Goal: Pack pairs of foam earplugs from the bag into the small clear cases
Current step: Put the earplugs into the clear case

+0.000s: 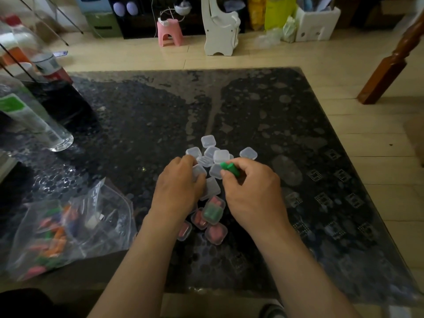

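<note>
On the dark glass table [286,125] lies a cluster of several small clear empty cases [221,155]. My right hand [250,191] pinches a pair of green earplugs [230,168] at its fingertips, just over the cluster. My left hand [177,187] is closed on one clear case [199,171] beside them. Nearer to me, between my wrists, lie several filled cases [213,212] with pink and green earplugs inside. A clear zip bag [59,228] of mixed coloured earplugs lies at the lower left, open toward the hands.
Clear plastic bottles [34,120] and a dark container [62,97] stand at the table's left. A wooden post [390,65] stands on the tiled floor at the right. A pink stool [170,32] and white furniture [221,28] are beyond the far edge.
</note>
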### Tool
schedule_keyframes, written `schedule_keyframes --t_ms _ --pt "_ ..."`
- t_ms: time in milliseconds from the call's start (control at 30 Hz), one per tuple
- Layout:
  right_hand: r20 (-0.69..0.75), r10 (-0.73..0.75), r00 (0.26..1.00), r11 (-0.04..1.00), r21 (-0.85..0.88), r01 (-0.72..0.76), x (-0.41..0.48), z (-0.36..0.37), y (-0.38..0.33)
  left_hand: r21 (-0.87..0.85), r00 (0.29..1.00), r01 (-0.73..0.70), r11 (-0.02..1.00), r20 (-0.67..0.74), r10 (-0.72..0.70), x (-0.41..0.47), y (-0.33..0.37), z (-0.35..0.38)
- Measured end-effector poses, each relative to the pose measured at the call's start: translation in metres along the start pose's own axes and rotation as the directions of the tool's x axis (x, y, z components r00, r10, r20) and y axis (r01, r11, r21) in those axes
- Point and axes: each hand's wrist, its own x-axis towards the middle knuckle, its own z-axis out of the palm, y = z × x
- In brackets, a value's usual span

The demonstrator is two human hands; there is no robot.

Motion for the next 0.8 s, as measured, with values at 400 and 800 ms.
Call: schedule_keyframes --t_ms 400,800 --pt "0.119 0.01 0.993 0.996 0.084 -0.02 -0.012 0.018 -0.027 -0.642 0.988 0.064 0.764 -0.069 -0.141 -0.037 -0.02 -0.053" --pt "0.272 -0.019 0.962 0.986 0.162 -0.027 -0.032 0.05 -0.055 -0.844 0.936 0.348 0.407 0.291 -0.197 -0.059 -0.049 -0.088"
